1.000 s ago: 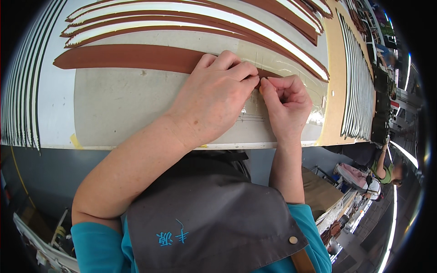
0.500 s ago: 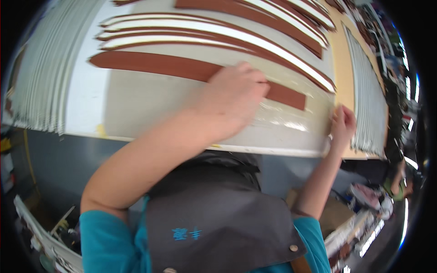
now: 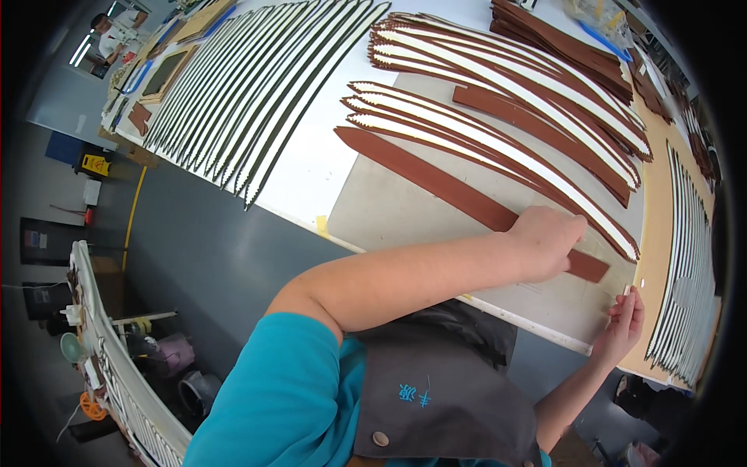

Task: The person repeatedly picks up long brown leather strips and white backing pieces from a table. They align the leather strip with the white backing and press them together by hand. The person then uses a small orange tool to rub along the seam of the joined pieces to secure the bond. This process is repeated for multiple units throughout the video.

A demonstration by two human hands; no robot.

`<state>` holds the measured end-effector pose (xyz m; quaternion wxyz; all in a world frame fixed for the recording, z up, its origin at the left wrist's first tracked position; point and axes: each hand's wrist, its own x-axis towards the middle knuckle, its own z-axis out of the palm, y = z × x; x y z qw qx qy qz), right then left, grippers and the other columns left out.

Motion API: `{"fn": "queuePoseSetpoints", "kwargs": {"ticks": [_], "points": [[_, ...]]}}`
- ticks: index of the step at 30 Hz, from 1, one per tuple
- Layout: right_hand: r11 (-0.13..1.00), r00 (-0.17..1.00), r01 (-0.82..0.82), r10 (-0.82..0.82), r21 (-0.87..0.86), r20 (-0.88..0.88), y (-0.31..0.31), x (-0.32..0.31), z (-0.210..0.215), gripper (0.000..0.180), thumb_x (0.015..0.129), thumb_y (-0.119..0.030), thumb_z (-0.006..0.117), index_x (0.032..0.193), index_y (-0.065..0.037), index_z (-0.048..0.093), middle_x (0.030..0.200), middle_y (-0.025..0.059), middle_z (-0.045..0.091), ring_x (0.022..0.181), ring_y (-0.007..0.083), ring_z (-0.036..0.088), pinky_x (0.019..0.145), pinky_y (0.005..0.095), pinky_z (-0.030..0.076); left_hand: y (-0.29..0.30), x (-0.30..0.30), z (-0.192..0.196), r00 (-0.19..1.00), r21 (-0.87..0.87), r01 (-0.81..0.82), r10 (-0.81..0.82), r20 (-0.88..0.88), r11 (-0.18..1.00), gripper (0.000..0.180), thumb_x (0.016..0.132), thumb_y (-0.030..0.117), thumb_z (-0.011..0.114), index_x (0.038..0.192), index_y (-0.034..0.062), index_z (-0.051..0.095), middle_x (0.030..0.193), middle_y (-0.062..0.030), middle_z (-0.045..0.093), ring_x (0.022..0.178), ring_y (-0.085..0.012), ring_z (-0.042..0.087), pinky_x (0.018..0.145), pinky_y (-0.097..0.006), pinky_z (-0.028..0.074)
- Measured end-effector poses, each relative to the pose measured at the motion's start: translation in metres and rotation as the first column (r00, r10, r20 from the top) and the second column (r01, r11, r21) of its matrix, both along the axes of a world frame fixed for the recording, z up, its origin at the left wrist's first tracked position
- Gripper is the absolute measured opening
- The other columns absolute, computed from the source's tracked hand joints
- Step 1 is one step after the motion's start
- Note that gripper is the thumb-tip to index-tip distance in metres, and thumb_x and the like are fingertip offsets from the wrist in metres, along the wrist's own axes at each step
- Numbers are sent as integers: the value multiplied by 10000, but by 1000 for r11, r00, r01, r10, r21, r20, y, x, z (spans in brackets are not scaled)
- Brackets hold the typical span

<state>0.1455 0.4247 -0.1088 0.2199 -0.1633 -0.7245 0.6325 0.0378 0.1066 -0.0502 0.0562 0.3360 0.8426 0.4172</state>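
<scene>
A flat brown strap [image 3: 424,173], leather-like, lies slantwise on the grey work mat [image 3: 366,206]; its far left end is pointed and its near right end is square. Across its right part, my left hand [image 3: 545,241] rests with the fingers curled closed. Whatever those fingers hold, if anything, is hidden. At the table's near right edge my right hand [image 3: 622,321] pinches a small whitish piece [image 3: 626,290] between thumb and fingertips, apart from the strap. Just beyond the strap lie several brown strips with white faces [image 3: 467,128].
Another flat brown strap [image 3: 537,124] lies among more white-faced strips [image 3: 498,66]. Dark-edged white strips stand in rows at the left [image 3: 257,93] and on the tan board [image 3: 657,233] at the right. Brown pieces [image 3: 560,47] are stacked at the back. Yellow tape [image 3: 322,224] marks the front edge.
The head view has turned left, bringing in more of the left rows and floor. My left hand is still over the strap's right part, and my right hand remains near the table's right edge.
</scene>
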Motion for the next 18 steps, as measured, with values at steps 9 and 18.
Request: {"fn": "queuePoseSetpoints", "kwargs": {"ticks": [9,18], "points": [[783,783,-614,620,97,-46,-130,-27,67,923,852,-337,900,1545,68,443,1292,113,662,1237,229,616,1114,386,439,-3,-1,131,666,963,-127,-699,260,238,568,838,317,868,1200,-37,611,1037,-69,698,942,-145,638,800,-301,518],[639,782,-548,621,540,58,-131,-55,151,628,722,-39,911,1317,-20,712,1201,90,740,1115,199,686,988,335,534,-203,-9,59,873,916,-274,-325,364,292,523,1093,231,573,1562,33,450,1318,-100,688,1204,-202,652,1026,-403,512]]}}
